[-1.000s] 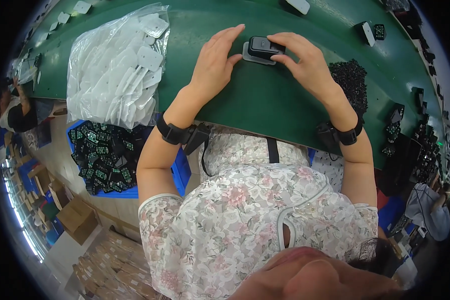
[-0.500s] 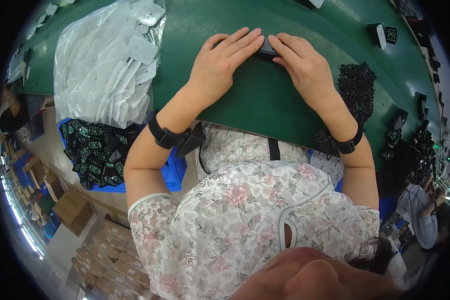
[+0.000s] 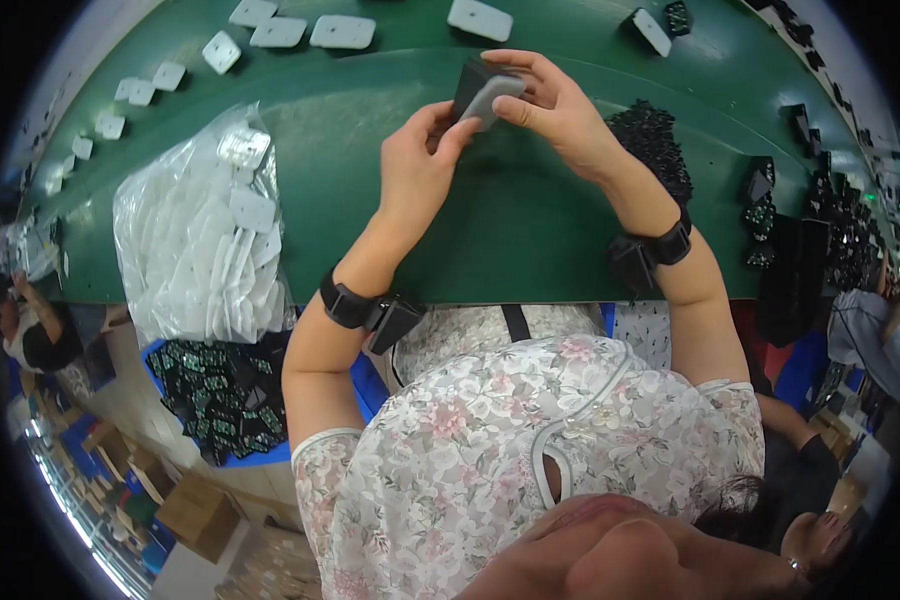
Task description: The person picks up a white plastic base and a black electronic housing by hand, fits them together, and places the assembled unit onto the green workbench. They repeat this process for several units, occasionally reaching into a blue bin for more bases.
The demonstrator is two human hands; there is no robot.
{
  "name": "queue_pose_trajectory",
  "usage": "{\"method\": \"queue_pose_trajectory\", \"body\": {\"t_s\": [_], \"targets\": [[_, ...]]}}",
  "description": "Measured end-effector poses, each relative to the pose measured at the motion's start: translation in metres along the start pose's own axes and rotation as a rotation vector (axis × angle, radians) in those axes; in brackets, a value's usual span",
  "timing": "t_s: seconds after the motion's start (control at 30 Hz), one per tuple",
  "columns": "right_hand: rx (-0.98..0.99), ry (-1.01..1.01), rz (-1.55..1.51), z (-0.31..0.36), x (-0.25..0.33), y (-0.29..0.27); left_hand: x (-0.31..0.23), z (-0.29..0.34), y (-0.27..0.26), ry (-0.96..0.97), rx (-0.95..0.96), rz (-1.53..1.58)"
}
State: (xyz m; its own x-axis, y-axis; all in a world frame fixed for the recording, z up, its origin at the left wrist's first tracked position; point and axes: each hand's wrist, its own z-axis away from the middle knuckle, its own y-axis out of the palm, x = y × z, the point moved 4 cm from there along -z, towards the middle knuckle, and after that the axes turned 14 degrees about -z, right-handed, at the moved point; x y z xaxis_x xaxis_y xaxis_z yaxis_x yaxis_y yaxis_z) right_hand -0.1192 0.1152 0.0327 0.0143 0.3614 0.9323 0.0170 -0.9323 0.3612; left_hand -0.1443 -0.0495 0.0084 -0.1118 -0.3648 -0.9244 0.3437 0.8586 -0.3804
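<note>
Between both hands I hold up a small box-shaped plastic housing (image 3: 473,88), dark on one side, with a pale grey-white panel on the face toward me. My left hand (image 3: 425,150) pinches its lower left edge between thumb and fingers. At its right side, my right hand (image 3: 548,105) grips it, thumb on the pale panel and fingers behind. The housing is tilted above the green table (image 3: 510,200). Right of my right hand lies a pile of small black parts (image 3: 655,145). To the left is a clear plastic bag of white plates (image 3: 205,230).
White panelled units (image 3: 343,32) form a curved row along the far side. A blue crate (image 3: 255,458) of black parts with green boards (image 3: 215,395) stands below the table's left edge. More black parts (image 3: 760,215) lie at right. Other people (image 3: 870,330) sit at both sides.
Both hands have lifted and turned the housing, so its pale panel now shows. Earlier they pressed flat over it on the table. The view has shifted to take in more of the far side.
</note>
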Motion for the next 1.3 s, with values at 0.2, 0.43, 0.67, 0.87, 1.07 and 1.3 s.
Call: {"method": "queue_pose_trajectory", "body": {"t_s": [0.2, 0.43, 0.67, 0.87, 1.07, 1.3], "targets": [[-0.113, -0.156, 0.276, -0.03, 0.032, -0.063, -0.021, -0.038, 0.056, 0.014, 0.195, 0.276], [0.141, 0.065, 0.821, -0.087, 0.047, -0.136, -0.022, -0.01, 0.058, 0.101, 0.26, 0.122], [0.23, 0.208, 1.022, -0.105, 0.059, -0.124, -0.025, 0.016, 0.044, 0.144, 0.295, 0.076], [0.2, 0.198, 1.063, -0.106, 0.074, -0.128, -0.035, 0.021, 0.044, 0.224, 0.318, 0.039], [-0.111, -0.428, 1.314, -0.065, 0.12, -0.166, -0.037, 0.022, 0.04, 0.244, 0.308, 0.019], [-0.248, -0.092, 1.322, -0.032, 0.092, -0.191, -0.037, 0.017, 0.04, 0.236, 0.309, 0.001]]}}
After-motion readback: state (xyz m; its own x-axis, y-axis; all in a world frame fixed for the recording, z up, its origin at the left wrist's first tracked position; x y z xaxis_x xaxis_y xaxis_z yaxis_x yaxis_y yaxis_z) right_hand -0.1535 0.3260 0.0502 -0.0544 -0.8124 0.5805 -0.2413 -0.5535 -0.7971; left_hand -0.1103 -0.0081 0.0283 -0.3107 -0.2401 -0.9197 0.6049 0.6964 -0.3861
